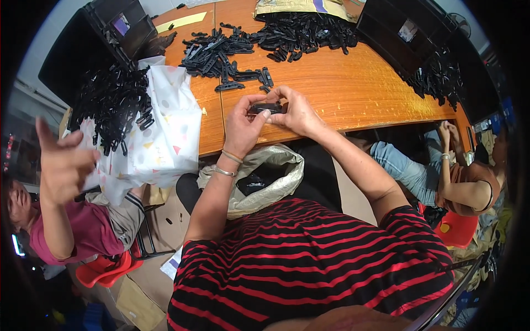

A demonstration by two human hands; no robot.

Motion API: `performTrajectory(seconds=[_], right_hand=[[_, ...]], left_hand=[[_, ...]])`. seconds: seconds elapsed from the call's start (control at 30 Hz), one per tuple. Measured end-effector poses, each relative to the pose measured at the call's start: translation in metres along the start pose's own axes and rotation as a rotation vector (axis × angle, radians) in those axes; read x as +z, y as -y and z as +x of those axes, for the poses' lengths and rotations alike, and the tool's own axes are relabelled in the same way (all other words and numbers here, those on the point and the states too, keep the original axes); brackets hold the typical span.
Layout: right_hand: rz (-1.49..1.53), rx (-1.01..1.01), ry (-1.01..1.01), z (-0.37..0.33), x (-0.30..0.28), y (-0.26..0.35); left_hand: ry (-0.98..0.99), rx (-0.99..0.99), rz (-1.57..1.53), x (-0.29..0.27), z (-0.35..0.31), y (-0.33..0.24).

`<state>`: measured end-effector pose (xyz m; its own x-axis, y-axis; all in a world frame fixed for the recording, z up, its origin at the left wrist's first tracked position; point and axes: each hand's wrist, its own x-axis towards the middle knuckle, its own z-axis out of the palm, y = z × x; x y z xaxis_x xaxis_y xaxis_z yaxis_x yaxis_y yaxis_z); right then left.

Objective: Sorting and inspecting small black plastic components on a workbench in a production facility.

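Just above the table's front edge, my left hand (242,126) and my right hand (298,113) meet around a small, long black plastic piece (265,108). Fingers and thumbs of both hands pinch it from its two ends; its exact kind is partly covered by them. Beyond my hands lies a loose heap of dark grey, slender plastic parts (212,55), with a few strays nearest to my fingers. Below my wrists, an opened pale woven sack (295,168) rests on my lap, with dark shiny things (254,182) inside.
Glossy black pieces (309,34) heap at the back. Black crates stand at left (83,47) and right (408,33), the right one spilling parts (439,80). At left, more parts (113,105) cover a white plastic sheet (171,121). Seated people flank me; one raises a hand (66,165).
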<state>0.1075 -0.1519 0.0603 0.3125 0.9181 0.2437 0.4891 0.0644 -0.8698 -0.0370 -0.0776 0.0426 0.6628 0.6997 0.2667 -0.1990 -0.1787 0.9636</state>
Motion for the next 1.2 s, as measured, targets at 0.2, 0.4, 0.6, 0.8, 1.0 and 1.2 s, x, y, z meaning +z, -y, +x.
performTrajectory(seconds=[0.2,0.4,0.6,0.8,1.0,1.2], right_hand=[[-0.058,0.164,0.097,0.002,-0.003,-0.003],[-0.017,0.197,0.103,-0.001,0.004,-0.011],[-0.196,0.119,0.051,-0.008,0.004,0.001],[-0.153,0.061,0.069,-0.020,0.005,-0.001],[-0.210,0.017,0.302,-0.054,0.021,-0.033],[-0.220,-0.094,0.440,-0.052,0.001,-0.037]], left_hand=[[0.035,0.102,0.202,-0.001,-0.004,-0.009],[-0.014,0.163,0.285,-0.001,-0.010,-0.005],[-0.025,-0.057,-0.060,-0.006,-0.015,0.007],[0.034,-0.131,-0.033,-0.013,-0.023,0.007],[0.256,-0.300,0.188,-0.032,-0.040,0.001],[0.352,-0.084,0.589,-0.031,-0.032,-0.007]])
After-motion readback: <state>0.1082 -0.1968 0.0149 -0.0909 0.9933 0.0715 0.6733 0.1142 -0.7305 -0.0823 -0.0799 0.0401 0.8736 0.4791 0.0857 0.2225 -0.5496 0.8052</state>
